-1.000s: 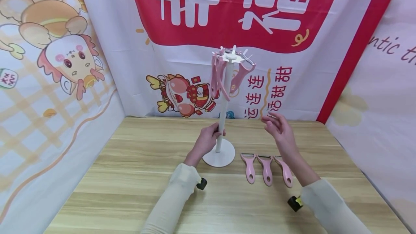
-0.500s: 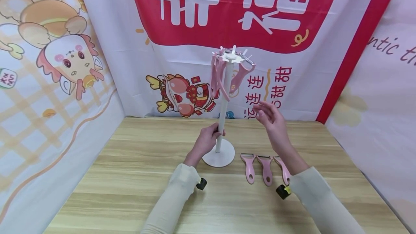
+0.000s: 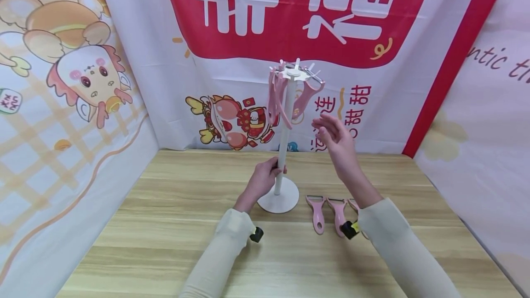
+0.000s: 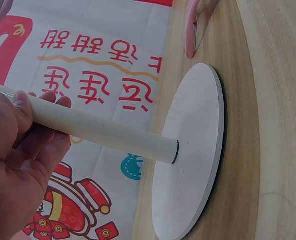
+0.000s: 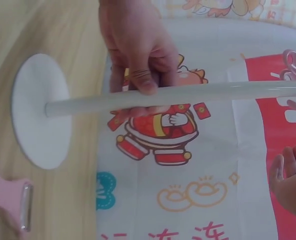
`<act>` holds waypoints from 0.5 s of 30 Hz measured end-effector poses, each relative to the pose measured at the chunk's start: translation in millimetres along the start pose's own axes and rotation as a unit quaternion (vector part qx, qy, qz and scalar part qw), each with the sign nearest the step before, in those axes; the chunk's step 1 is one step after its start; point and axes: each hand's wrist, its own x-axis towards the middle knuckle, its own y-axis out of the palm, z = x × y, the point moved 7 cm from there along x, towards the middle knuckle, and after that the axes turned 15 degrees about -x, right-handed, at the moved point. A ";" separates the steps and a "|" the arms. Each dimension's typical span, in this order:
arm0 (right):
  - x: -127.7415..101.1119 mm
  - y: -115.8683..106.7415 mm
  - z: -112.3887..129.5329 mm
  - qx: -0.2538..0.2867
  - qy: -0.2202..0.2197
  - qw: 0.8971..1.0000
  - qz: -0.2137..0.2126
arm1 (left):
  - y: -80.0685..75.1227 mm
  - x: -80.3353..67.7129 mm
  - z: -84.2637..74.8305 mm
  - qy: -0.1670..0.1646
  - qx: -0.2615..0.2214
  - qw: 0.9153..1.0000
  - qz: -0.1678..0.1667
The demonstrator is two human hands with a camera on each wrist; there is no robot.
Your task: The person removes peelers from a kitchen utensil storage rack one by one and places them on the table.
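- Your left hand is wrapped round the lower part of the white stand pole, fingers and thumb curled about it a little above the round base. The left wrist view shows the grip closed on the pole, and the base flat on the wooden worktop.
- Your right hand is raised in the air with the fingers loosely extended and nothing in it; it touches nothing.
- The relation that matters: the pink peelers hanging from the spoked top of the stand lie up and to the left of your right hand, near it but apart. They hang with their long axis roughly vertical, handles pointing down, so the nearest handle end is just above your fingertips.
- The right hand is the nearer one to those hanging peelers; the left is low on the pole, well below them.
- More pink peelers lie flat on the worktop to the right of the base, side by side, handles towards you, blades towards the backdrop. Your right forearm passes over the rightmost ones, partly hiding them.
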 end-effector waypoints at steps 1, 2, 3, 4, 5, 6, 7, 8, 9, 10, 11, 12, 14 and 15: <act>1.6 1.0 2.2 0.003 -0.003 1.000 0.000 | 0.0 0.1 0.3 0.000 -0.001 1.000 0.000; 3.3 1.8 4.2 0.006 -0.006 1.000 0.000 | 0.1 0.2 0.4 0.001 0.000 1.000 0.001; 4.9 2.7 6.4 0.010 -0.008 1.000 0.001 | 0.1 0.2 0.5 0.002 0.000 1.000 0.001; 6.5 3.4 8.1 0.013 -0.010 1.000 0.001 | 0.2 0.2 0.4 0.003 0.001 1.000 0.001; 8.1 4.0 10.1 0.014 -0.013 1.000 0.002 | 0.3 0.3 0.3 0.005 0.002 1.000 0.001; 9.6 4.7 12.1 0.013 -0.015 1.000 0.002 | 0.4 0.3 0.3 0.007 0.002 1.000 0.001; 11.2 5.2 14.1 0.012 -0.018 1.000 0.003 | 0.6 0.3 0.1 0.009 0.002 1.000 0.003; 12.8 5.9 16.1 0.012 -0.019 1.000 0.003 | 0.8 0.3 -0.1 0.010 0.003 1.000 0.004; 14.4 6.6 18.2 0.010 -0.020 1.000 0.004 | 0.8 0.3 -0.2 0.011 0.003 1.000 0.004; 15.8 7.2 20.1 0.010 -0.021 1.000 0.005 | 0.9 0.3 -0.5 0.012 0.005 1.000 0.005; 17.2 7.9 22.4 0.008 -0.022 1.000 0.006 | 0.9 0.3 -0.5 0.013 0.005 1.000 0.006; 18.6 8.6 24.5 0.008 -0.022 1.000 0.007 | 0.7 0.2 -0.8 0.013 0.006 1.000 0.006; 21.4 9.8 28.4 0.007 -0.022 1.000 0.011 | 0.4 0.2 -1.3 0.015 0.007 1.000 0.005; 23.0 10.4 30.1 0.006 -0.021 1.000 0.012 | 0.1 0.1 -1.5 0.015 0.008 1.000 0.004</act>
